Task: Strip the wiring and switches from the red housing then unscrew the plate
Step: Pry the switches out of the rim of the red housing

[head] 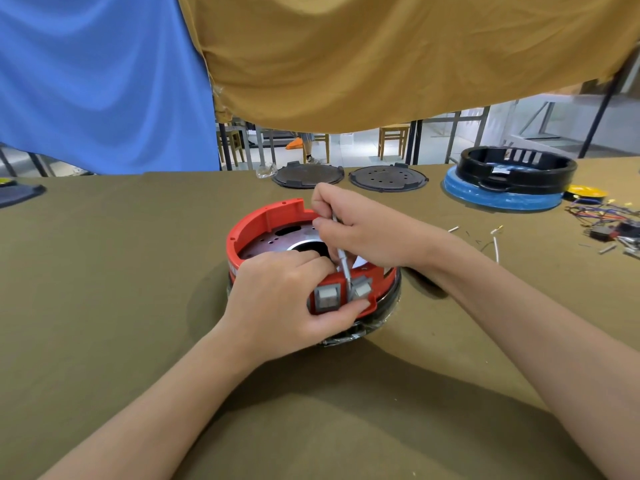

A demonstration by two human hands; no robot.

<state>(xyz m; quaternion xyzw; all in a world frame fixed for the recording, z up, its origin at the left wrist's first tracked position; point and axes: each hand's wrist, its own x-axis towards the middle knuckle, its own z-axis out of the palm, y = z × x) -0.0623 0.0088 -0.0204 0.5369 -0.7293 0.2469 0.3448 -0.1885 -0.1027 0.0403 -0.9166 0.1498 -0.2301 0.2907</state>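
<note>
Rigid, light red housing (266,216) braced by gripping left hand (284,299); right hand (360,233) pinching thin screwdriver (341,254), prying grey switches (360,289).

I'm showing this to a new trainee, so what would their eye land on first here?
First, the red housing at the table's centre, gripped by the left hand while the right hand works a thin tool between its two grey switches. Next, the blue-and-black ring at far right, with loose wires beside it.
</note>
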